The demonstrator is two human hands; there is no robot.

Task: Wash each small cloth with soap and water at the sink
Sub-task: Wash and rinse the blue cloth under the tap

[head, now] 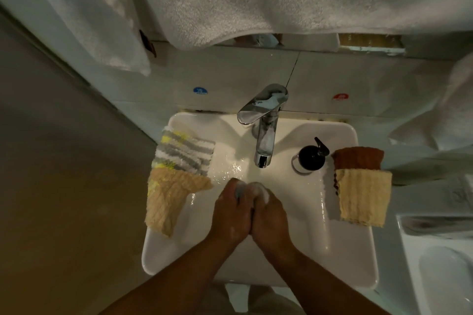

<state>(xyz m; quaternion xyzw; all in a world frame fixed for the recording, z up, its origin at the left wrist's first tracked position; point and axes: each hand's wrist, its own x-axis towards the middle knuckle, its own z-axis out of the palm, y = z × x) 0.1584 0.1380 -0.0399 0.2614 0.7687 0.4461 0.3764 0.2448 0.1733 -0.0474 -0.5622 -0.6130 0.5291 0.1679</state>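
Head view: left hand (230,215) and right hand (271,217) are gripping one soapy cloth (240,191); folded cloths (363,194) are likely awaiting washing.

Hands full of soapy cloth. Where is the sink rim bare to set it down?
Bare: back rim between faucet and striped cloth; front right rim, nearer than the yellow cloth. Crowded: the right side, with soap dispenser, brown cloth and yellow cloth.

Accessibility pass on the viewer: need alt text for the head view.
The left hand and right hand squeeze a small sudsy cloth between them over the sink, below the tap. A striped cloth and a tan cloth drape its left rim; a brown cloth, a yellow cloth and a soap pump sit on the right.
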